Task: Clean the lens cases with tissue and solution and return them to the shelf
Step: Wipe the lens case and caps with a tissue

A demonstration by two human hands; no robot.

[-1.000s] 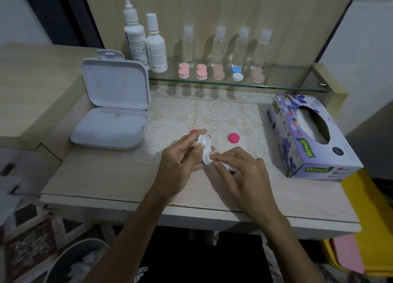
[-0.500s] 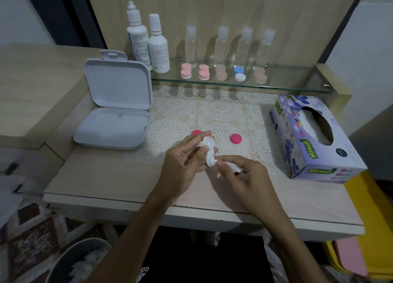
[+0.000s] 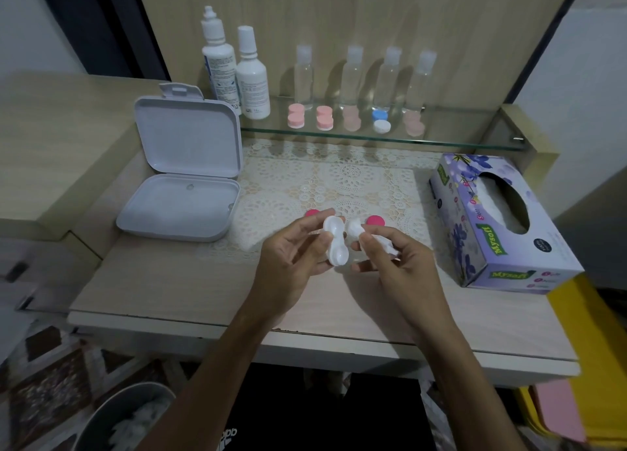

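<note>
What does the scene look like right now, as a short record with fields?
left hand: holds white lens case, both wells uncapped
right hand: pinches wad of tissue beside the case
pink caps: two, lying on the lace mat behind the hands
glass shelf: five capped lens cases, two white bottles, four clear bottles
tissue box: right side of table
white box: open, left side

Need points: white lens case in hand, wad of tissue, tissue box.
white lens case (image 3: 334,243), head view, rim between its two cups
wad of tissue (image 3: 354,229), head view, its crumpled tip
tissue box (image 3: 488,247), head view, its printed side panel
</note>
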